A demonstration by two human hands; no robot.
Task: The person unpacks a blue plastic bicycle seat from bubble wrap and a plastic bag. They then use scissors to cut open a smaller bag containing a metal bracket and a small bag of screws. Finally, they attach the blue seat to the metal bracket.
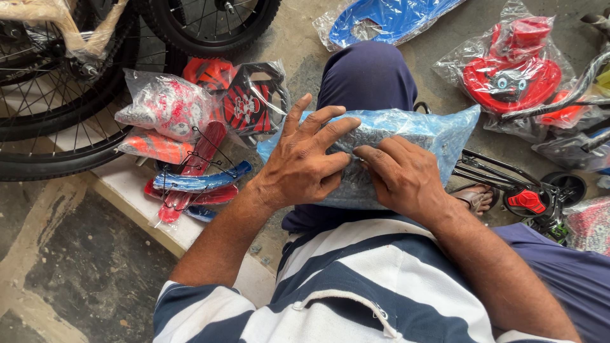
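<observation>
We rest the blue bag (406, 136) on our knee (365, 76) to steady it; left hand (302, 162) lies spread flat on it, right hand (403, 174) pinches its plastic. Wrapped red parts (190, 127) lie beyond the left hand.

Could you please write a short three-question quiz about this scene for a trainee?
1. True or false: both hands rest on the blue plastic bag lying on the person's knee.
2. Which thing lies nearest the left hand?
A. the red face-shaped part in a clear bag
B. the red and blue mudguards
C. the small black wheel
3. Fill in: the fingertips of the right hand pinch the bag's ____ edge, the one towards the person's body.

Key: 1 true; 2 B; 3 near.
</observation>
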